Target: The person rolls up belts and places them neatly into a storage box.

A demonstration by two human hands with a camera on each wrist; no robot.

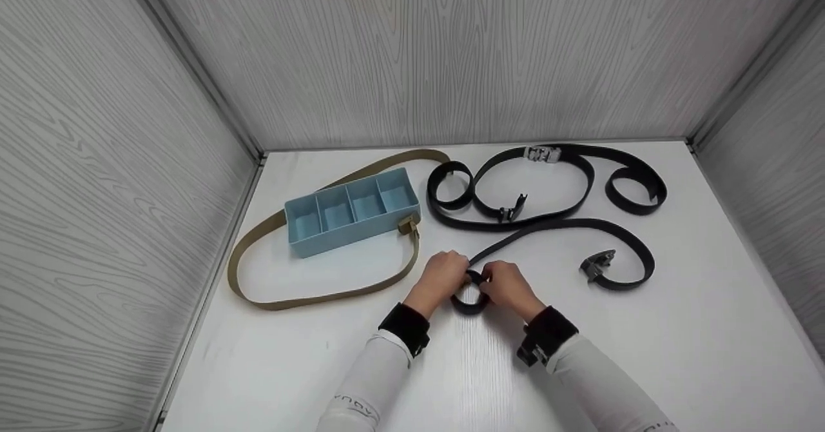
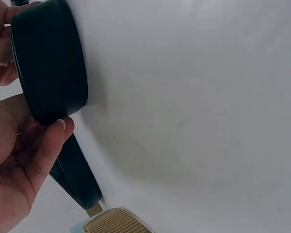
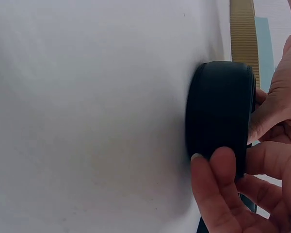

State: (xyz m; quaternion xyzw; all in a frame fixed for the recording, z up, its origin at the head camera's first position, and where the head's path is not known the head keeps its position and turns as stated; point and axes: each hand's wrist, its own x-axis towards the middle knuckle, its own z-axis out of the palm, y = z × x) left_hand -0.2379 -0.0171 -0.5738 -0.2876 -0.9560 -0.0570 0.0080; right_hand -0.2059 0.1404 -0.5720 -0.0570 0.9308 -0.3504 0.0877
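Observation:
A black belt point(image 1: 561, 227) lies on the white table point(image 1: 696, 348), one end wound into a small roll point(image 1: 469, 298) near the front middle. My left hand point(image 1: 445, 277) grips the roll from the left, and my right hand point(image 1: 506, 287) grips it from the right. In the left wrist view the roll point(image 2: 51, 63) stands on edge with my thumb point(image 2: 43, 150) against it. In the right wrist view the roll point(image 3: 218, 111) is pinched by my fingers point(image 3: 223, 179). The belt's buckle point(image 1: 598, 263) rests to the right.
A blue tray with several compartments point(image 1: 351, 211) stands at the left, with a tan belt point(image 1: 309, 300) looped round it. Two more black belts point(image 1: 548, 180) lie coiled at the back right. Grey walls close in the table on three sides.

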